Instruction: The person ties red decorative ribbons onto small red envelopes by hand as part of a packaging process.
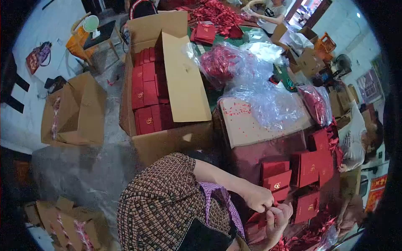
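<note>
- Steadily, bring your fingertips together over the small red piece (274, 203), just beside the gold-marked red packet (277, 182).
- Your left hand's (258, 198) fingers are curled closed; your right hand's (278, 216) are bent, its grip unclear.
- Pinch lightly, wrists steady, clear of the neighbouring packet (307, 207).

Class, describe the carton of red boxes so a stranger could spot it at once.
Find the heap of clear plastic. Left of it in the picture stands a large open carton. Unlike the brown carton farther left, it is packed with gold-marked red boxes.
</note>
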The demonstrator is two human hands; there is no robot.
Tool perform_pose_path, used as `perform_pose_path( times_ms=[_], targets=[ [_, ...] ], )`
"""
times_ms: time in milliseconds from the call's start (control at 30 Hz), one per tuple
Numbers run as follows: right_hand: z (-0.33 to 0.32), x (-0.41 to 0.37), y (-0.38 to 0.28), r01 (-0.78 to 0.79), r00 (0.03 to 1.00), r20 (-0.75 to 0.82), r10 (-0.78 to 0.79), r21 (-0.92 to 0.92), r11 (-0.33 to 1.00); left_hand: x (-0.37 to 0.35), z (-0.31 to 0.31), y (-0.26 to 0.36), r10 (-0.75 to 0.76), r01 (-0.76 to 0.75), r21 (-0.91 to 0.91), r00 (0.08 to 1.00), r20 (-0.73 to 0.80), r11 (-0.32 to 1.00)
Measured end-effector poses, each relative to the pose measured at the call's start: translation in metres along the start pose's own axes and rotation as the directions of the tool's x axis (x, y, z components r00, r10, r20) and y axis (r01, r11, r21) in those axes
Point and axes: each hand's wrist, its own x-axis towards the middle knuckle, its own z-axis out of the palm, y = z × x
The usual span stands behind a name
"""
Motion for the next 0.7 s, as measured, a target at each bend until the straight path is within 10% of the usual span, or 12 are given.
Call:
perform_pose_path(
  times_ms=[467,700],
  targets=[
    [-0.004,-0.001,0.002,-0.074,0.997,0.042,0.065,0.259,0.963,-0.001,-0.025,-0.027,-0.325,0.292,-0.32,0.944,-0.056,0.901],
    [-0.01,-0.012,0.009,-0.058,0.992,-0.088,0.093,0.34,0.939,0.007,-0.053,-0.02,-0.772,0.198,-0.977,0.632,0.062,0.084]
  ],
)
